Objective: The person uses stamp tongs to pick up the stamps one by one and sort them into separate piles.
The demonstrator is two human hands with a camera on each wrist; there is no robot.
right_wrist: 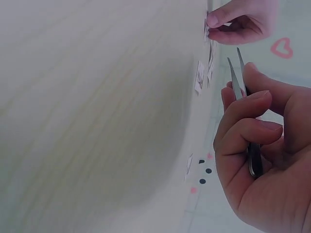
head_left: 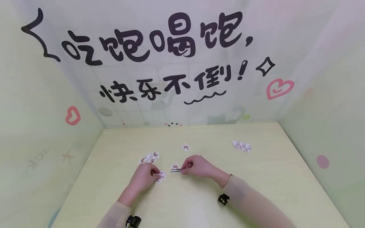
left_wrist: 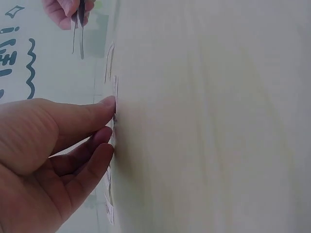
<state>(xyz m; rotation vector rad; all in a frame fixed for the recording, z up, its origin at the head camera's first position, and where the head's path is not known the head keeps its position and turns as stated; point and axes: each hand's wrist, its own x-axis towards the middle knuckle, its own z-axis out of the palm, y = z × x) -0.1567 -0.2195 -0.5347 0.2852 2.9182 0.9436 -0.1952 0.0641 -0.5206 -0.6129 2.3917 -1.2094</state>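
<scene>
My left hand (head_left: 143, 176) pinches a small playing card (head_left: 162, 176) at the table's surface, left of the middle. In the left wrist view, thumb and fingertips meet at the card's thin edge (left_wrist: 115, 92). My right hand (head_left: 197, 166) holds metal tweezers (head_left: 174, 170), their tips parted and pointing left with nothing between them. Right beside the tweezers lies another small card (head_left: 175, 166) with a coloured figure. In the right wrist view, curled fingers wrap the tweezers (right_wrist: 251, 150), which hang above the tabletop.
Beyond my left hand, several overlapping small cards (head_left: 149, 157) form a loose group. A single card (head_left: 185, 147) lies farther back. Three cards (head_left: 241, 146) sit in a row at the right rear. Printed cloth walls (head_left: 182, 114) bound the pale wooden table (head_left: 256, 196).
</scene>
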